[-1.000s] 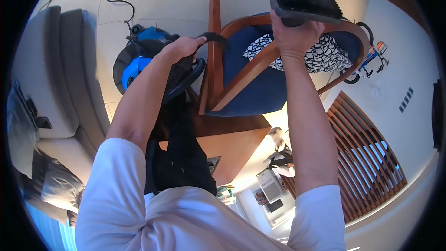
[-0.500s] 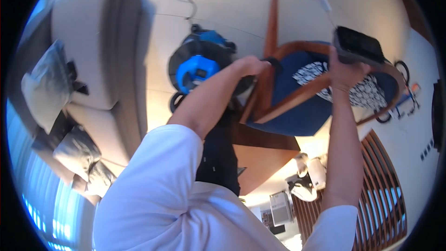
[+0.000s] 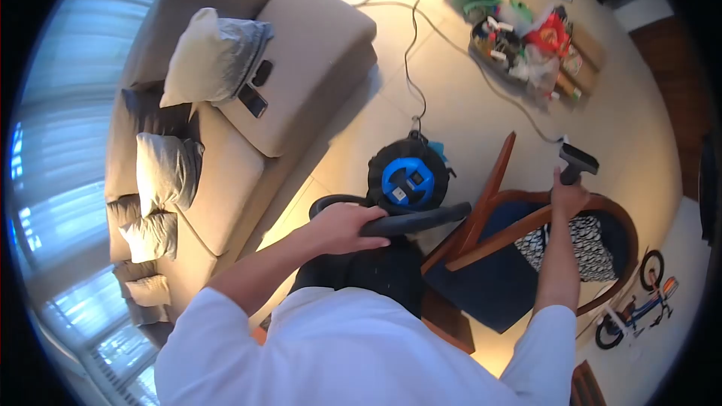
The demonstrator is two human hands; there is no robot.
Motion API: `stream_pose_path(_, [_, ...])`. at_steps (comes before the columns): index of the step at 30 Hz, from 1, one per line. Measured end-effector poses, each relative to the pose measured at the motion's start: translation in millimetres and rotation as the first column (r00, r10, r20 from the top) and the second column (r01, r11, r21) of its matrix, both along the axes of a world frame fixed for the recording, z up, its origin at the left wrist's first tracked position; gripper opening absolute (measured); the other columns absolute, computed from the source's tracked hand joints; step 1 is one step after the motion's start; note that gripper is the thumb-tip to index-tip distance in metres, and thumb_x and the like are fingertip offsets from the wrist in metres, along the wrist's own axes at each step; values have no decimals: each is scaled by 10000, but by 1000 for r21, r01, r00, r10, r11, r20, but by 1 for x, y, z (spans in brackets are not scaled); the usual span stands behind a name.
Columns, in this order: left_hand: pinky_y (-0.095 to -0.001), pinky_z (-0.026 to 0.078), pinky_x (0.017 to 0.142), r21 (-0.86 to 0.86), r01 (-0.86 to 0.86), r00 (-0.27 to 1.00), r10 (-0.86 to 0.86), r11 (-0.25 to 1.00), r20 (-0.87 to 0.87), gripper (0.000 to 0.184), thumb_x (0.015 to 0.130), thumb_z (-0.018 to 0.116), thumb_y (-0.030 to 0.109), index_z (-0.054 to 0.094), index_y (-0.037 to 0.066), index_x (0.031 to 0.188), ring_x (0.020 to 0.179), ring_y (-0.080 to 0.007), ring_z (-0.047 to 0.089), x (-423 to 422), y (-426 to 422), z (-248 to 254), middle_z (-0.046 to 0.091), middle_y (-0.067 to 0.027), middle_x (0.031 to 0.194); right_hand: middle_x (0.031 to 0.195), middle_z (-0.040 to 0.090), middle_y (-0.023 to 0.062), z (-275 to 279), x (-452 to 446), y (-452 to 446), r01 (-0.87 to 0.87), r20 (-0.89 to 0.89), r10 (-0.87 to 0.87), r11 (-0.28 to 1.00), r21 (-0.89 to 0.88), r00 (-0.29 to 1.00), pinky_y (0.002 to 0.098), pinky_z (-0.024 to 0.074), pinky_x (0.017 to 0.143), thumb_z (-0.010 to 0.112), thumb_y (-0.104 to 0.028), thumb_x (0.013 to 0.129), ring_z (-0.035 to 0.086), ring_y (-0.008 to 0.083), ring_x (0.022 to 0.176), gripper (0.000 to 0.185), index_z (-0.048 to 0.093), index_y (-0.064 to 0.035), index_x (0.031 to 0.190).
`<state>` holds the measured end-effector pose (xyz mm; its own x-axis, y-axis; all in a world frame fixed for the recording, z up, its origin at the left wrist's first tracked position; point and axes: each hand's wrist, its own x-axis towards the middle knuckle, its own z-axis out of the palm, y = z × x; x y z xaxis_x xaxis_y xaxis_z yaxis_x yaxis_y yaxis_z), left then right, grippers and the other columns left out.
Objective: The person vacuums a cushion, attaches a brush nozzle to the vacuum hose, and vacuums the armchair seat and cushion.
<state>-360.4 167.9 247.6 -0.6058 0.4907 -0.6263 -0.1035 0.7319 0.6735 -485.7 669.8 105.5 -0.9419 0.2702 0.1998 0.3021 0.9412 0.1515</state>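
Observation:
My left hand is wrapped round a black vacuum handle tube that points to the right. Behind it stands a round blue and black vacuum cleaner on the floor. Out to the right, my right hand grips a dark brush head, held above the wooden armrest of a blue chair. A black and white patterned cushion lies on the chair, partly behind my right forearm.
A beige sofa with pillows and a phone runs along the left. Bags and loose items lie on the floor at the upper right. A cord crosses the floor. A small bicycle is at the right.
The view has swung left, bringing in more sofa and the pile of bags. My left hand has moved away from the chair, and the brush head has tilted in my right hand.

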Motion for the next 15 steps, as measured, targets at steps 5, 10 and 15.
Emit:
stream_pose_path(5, [-401,526,782,257,-249,839,341,934,-425,484,811,795,329,631,114,1213,875,-307,659,70,-20,95,676,-89,888,1003,656,122,74,24,-98,-144,120,-540,-422,-895,833,399,570,676,688,-443,901,667,256,857,477,591,-75,1189])
stream_pose_path(10, [-387,525,664,275,-31,551,246,961,-797,523,706,857,265,660,62,1145,688,-278,657,114,5,110,656,-90,751,824,621,102,195,97,-205,-33,568,-370,-857,-515,735,415,555,610,674,-429,891,626,273,645,387,511,-128,1072])
stream_pose_path(15, [-389,519,671,210,49,537,152,976,-830,501,710,853,281,664,70,1124,719,-273,651,110,-3,132,648,-74,781,770,563,87,213,132,-179,-78,443,-380,-824,-562,812,375,552,522,727,-375,868,604,240,600,409,452,-120,1029])
